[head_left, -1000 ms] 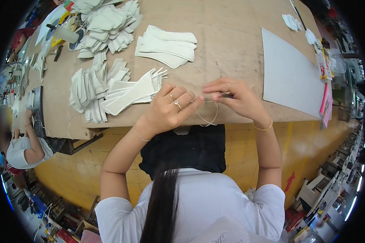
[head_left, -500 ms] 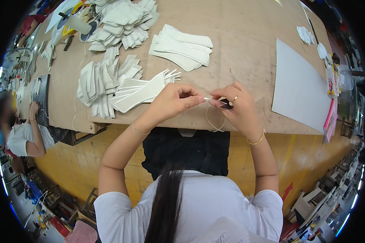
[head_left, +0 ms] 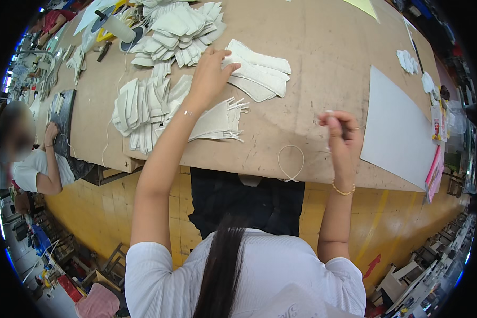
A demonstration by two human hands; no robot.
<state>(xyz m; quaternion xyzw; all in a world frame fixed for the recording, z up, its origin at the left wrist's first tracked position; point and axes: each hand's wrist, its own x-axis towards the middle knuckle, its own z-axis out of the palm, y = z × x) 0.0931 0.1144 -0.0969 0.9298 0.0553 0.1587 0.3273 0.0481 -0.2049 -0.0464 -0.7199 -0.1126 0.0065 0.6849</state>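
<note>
Head view: small stack point(head_left: 265, 71), set back from the worktop's point(head_left: 302, 116) front edge; left hand point(head_left: 211, 74) at its left end, thumb and fingers apart. Right hand point(head_left: 342, 130): curled, blurred, grip cannot be told. Cord loop point(head_left: 303, 159): front edge. Tailed pieces point(head_left: 217, 122): nearer front edge, apparently finished; stack seemingly left.

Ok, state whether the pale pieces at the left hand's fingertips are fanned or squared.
Fanned: the pale pieces beside the left hand overlap at differing angles, their edges staggered.
</note>
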